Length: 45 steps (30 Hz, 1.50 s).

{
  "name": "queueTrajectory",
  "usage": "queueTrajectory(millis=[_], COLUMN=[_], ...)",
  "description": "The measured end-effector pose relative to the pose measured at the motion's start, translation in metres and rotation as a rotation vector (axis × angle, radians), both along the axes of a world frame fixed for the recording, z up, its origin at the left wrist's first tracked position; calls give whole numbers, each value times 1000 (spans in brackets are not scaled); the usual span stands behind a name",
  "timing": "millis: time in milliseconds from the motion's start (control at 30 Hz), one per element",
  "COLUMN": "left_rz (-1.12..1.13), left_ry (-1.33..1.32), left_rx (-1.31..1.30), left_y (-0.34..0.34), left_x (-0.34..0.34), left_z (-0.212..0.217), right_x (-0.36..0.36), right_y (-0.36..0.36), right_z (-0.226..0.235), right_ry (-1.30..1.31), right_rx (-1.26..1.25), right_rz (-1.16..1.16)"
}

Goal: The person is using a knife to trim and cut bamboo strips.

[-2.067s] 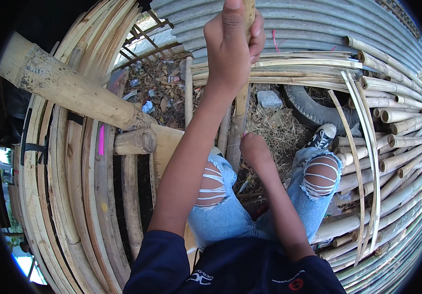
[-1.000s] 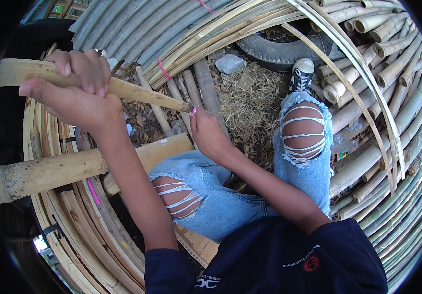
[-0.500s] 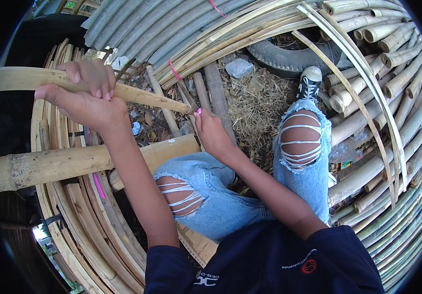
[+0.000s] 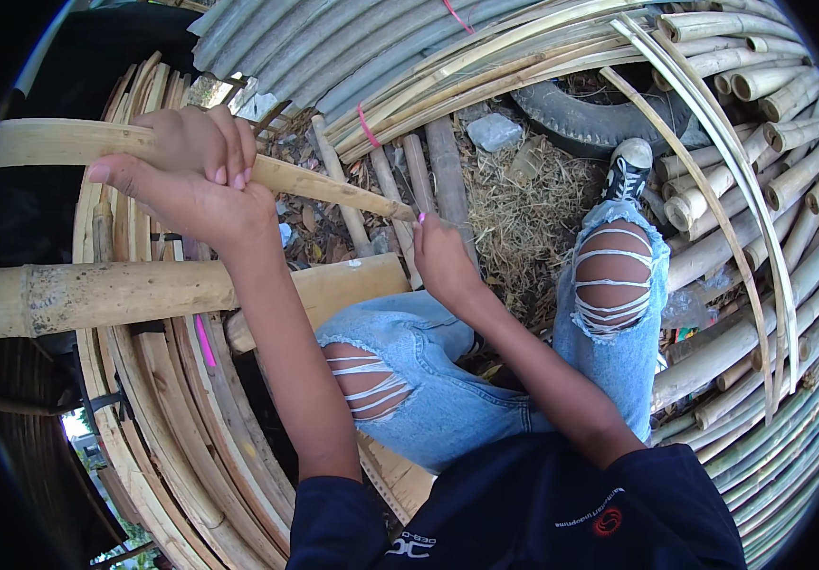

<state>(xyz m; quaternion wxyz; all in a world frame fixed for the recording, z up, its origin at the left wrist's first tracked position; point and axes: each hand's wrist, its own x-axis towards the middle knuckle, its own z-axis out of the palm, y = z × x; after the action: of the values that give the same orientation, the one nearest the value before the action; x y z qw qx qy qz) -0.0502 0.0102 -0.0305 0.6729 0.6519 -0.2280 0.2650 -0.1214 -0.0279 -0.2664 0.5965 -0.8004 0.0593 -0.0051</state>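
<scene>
A long split bamboo strip [image 4: 333, 193] runs from the far left edge toward the middle, tapering at its right end. My left hand [image 4: 205, 185] is wrapped around it, palm underneath and fingers curled over the top. My right hand [image 4: 447, 261] is closed by the strip's tapered end, above my left thigh. It grips a knife, whose thin blade [image 4: 408, 190] points up and away, nearly edge-on. The handle is hidden in the fist. Below the strip lies a thick bamboo pole [image 4: 124, 299], crossing behind my left forearm.
Split bamboo slats [image 4: 158, 380] are stacked at the left. Corrugated sheets [image 4: 305, 47] and a tied bundle of strips [image 4: 485, 71] lie ahead. An old tyre [image 4: 571, 119] rests near my shoe [image 4: 630, 166]. Bamboo poles [image 4: 714, 204] are piled on the right, with loose thin strips leaning across.
The whole view has shifted, so everything sits slightly farther right. The knife blade showed its broad side before and now appears as a thin line. Both hands keep their grip.
</scene>
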Motion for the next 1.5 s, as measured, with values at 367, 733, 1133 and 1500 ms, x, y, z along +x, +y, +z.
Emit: queueTrajectory(millis=[367, 733, 1133, 1500], left_rz=[-221, -303, -73, -139], left_ry=[49, 41, -24, -11], left_rx=[-76, -117, -66, -72], left_y=[31, 39, 53, 81], left_x=[2, -2, -1, 15], left_z=[4, 3, 6, 6], right_x=[-6, -7, 6, 16], right_y=[-3, 5, 33, 38], right_z=[45, 17, -26, -98], right_ry=[-96, 92, 123, 195], right_rx=[90, 29, 120, 200], right_rz=[9, 77, 25, -98])
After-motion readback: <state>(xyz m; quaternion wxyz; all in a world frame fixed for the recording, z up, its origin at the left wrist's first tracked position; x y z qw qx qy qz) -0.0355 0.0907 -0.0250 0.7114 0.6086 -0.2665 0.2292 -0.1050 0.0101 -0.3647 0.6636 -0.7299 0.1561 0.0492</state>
